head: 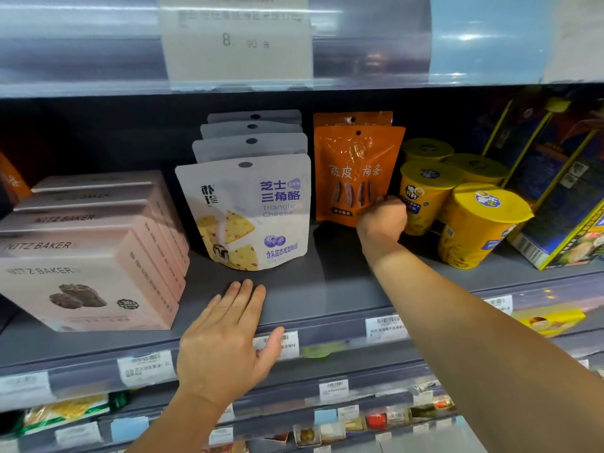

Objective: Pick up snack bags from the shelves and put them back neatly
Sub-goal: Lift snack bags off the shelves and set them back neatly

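Observation:
An orange snack bag (353,171) stands upright on the grey shelf (313,289), with a second orange bag behind it. My right hand (382,220) grips the front orange bag at its lower right corner. Left of it stands a row of white Triangle Cheese bags (245,210), one behind another. My left hand (225,341) lies flat and open on the shelf's front edge, just in front of the cheese bags, touching none of them.
Pink Nitz Baker boxes (88,256) are stacked at the left. Yellow cups (470,223) crowd the right of the orange bags, with blue boxes (555,191) beyond. A shelf edge with a price tag (235,40) hangs overhead. Lower shelves hold more goods.

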